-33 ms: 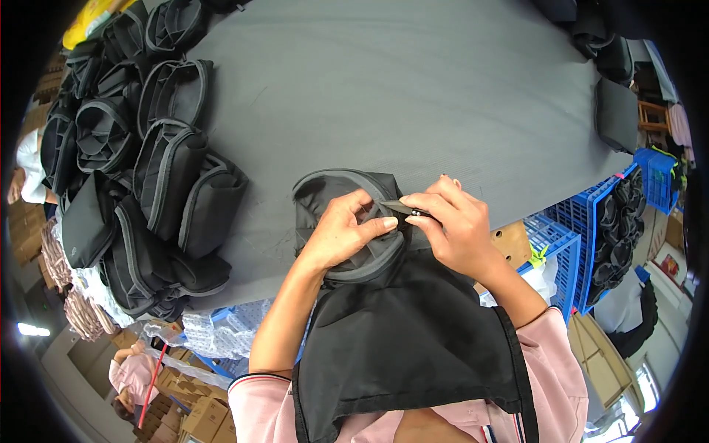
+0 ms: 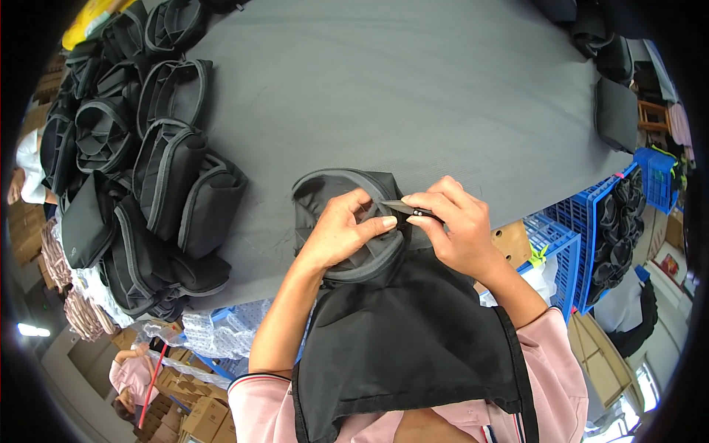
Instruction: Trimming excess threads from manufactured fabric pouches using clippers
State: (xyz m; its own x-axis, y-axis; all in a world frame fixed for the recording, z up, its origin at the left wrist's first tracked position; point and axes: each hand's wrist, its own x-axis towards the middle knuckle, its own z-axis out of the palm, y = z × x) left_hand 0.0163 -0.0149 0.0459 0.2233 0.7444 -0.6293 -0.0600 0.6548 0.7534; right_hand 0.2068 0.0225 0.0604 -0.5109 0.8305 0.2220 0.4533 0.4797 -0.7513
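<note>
An opened black fabric pouch (image 2: pixel 314 183) with a grey-trimmed rim lies at the table's near edge, right in front of me. My left hand (image 2: pixel 346 230) is closed on the pouch's right side, thumb outside and fingers reaching into the opening. Small dark thread snips (image 2: pixel 413 211) are gripped in my right hand (image 2: pixel 458 225). Their blades point left and meet the pouch's rim beside my left thumb. What exactly lies between the blades is too small to tell.
Several similar black pouches (image 2: pixel 173 173) are heaped along the table's left side. More dark pouches (image 2: pixel 617 114) sit at the right edge. Blue plastic crates (image 2: pixel 583 244) stand below on the right, one filled with black items. Cardboard boxes (image 2: pixel 205 419) and a person in pink (image 2: pixel 133 376) are at lower left.
My right hand's fingers have curled slightly around the thread snips. The pouch and my left hand stay in place.
</note>
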